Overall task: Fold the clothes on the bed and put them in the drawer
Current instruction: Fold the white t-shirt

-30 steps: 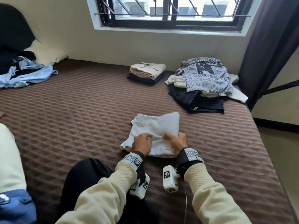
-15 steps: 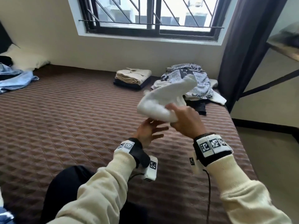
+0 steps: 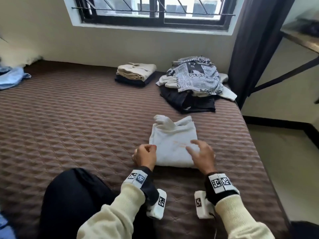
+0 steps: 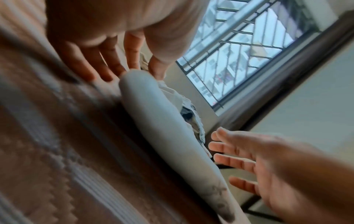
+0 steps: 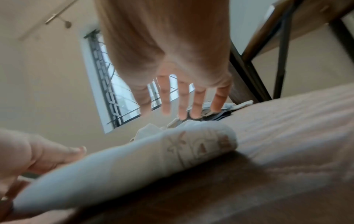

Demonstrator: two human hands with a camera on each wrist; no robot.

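Previously lifted, the white garment (image 3: 172,145) again lies folded on the bed (image 3: 77,118). Left hand (image 3: 145,156) grips its left edge. Right hand (image 3: 202,156) hovers above, fingers spread.

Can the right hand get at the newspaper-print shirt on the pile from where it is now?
Probably yes. The right hand is open above the folded white garment, holding nothing, and only bare quilted bed lies between it and the newspaper-print shirt. It likely needs a forward lean.

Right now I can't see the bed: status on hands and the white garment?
Left hand touching white garment's left edge, grip unclear. Right hand open above it. Garment folded on bed. Nothing in the way.
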